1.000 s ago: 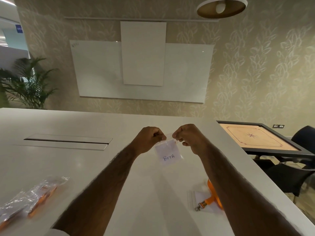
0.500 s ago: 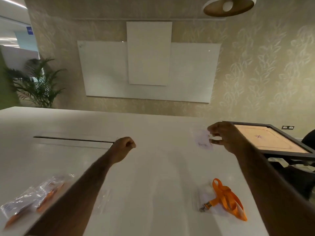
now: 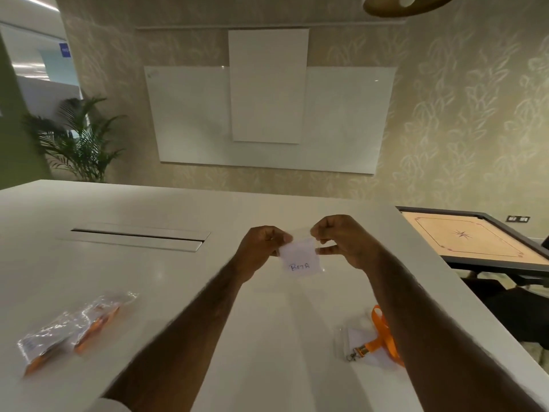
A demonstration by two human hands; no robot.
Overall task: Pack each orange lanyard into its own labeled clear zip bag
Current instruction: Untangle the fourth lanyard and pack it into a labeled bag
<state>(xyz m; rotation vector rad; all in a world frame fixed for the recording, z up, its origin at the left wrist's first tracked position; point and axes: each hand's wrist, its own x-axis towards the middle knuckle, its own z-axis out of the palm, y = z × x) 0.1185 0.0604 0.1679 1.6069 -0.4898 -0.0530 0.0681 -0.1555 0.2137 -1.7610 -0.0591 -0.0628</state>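
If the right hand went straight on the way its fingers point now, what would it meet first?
The right hand has its fingers pointing toward the person's left. It would push into the zip bag it pinches, then probably the left hand just beyond, though depth is unclear.

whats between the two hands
A small clear zip bag with a handwritten label, pinched at its top by the left hand and right hand, in the head view.

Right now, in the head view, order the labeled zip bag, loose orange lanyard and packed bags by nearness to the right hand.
1. Labeled zip bag: pinched at its top by the right hand.
2. Loose orange lanyard: on the table, beside the right forearm.
3. Packed bags: far left of the table.
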